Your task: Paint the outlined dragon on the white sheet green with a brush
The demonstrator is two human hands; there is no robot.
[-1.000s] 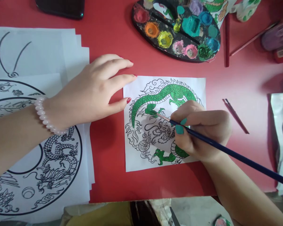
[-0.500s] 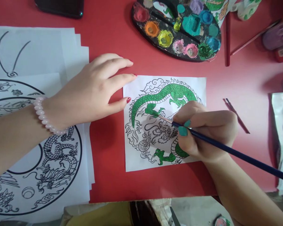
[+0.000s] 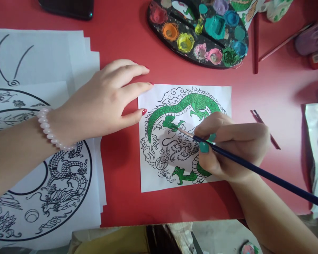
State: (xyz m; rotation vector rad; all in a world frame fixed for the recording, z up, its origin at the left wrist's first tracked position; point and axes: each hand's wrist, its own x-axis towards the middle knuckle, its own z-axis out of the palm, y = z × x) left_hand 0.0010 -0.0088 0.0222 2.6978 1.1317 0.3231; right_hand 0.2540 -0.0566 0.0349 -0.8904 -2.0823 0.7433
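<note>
My right hand (image 3: 228, 146) grips a dark blue paintbrush (image 3: 241, 160) between thumb and fingers. Its tip touches a green claw of the dragon drawing (image 3: 185, 106) on a white sheet of paper (image 3: 159, 185). The dragon's body and legs are painted green, while its head, flames and clouds are black outline on white. My left hand (image 3: 111, 98), with a pink bead bracelet (image 3: 49, 130) at the wrist, lies with fingers spread. Its fingertips are at the sheet's left edge, and it holds nothing.
Above the sheet lies a black paint palette (image 3: 180, 51) with several colours. Printed sheets (image 3: 76, 218) are stacked at left, below a black phone (image 3: 69, 7). Thin brushes (image 3: 267, 130) lie at right, and paint bottles (image 3: 312, 40) stand at the upper right of the red table (image 3: 127, 208).
The right hand has shifted very slightly, and the brush's rear end sits a little lower. The brush tip stays at the claw, and the left hand has hardly moved.
</note>
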